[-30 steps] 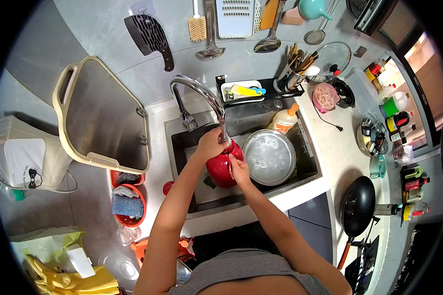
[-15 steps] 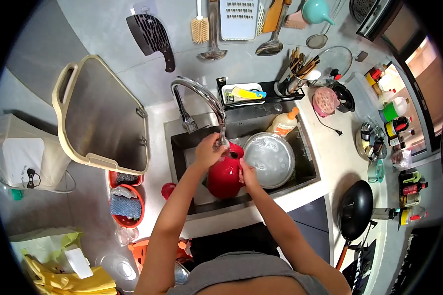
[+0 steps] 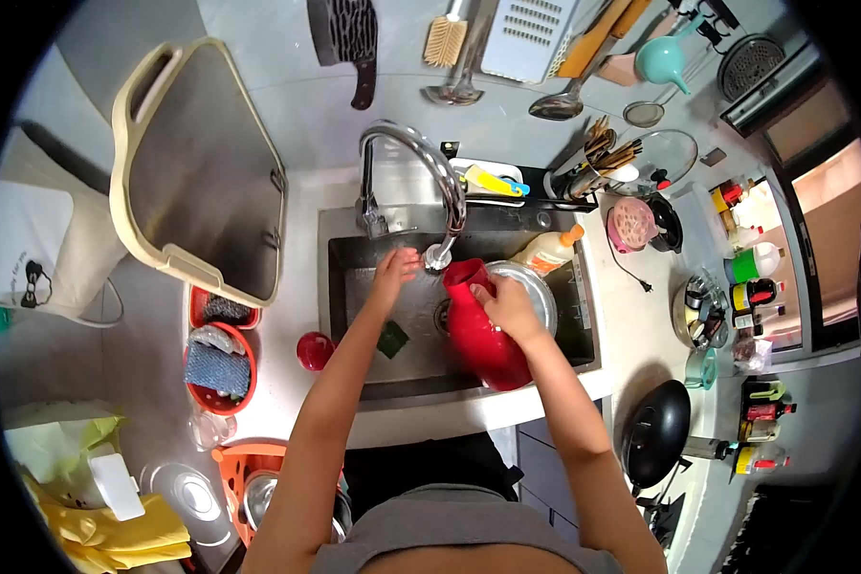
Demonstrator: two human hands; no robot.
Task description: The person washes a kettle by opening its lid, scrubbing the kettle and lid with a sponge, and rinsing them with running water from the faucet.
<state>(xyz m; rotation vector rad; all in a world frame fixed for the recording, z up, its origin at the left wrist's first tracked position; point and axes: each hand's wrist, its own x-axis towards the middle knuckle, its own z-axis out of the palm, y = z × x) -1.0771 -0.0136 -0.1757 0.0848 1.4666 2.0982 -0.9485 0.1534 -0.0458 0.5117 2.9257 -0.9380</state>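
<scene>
Over the steel sink, my right hand grips a red jug near its neck, its opening tilted toward the faucet. My left hand is off the jug, fingers apart, just left of the faucet head. A curved chrome faucet arches above. Partly hidden behind the jug is a metal pot. A dark green scouring pad lies on the sink floor. On the counter left of the sink sits a round red lid.
An orange-capped soap bottle stands at the sink's back right. A cutting board leans at the left, near a red bowl with cloths. A cleaver and utensils hang on the wall. A black wok is at the right.
My left hand has let go of the faucet head and opened. The red jug has moved right and tilted, now in front of the pot. The camera view has shifted.
</scene>
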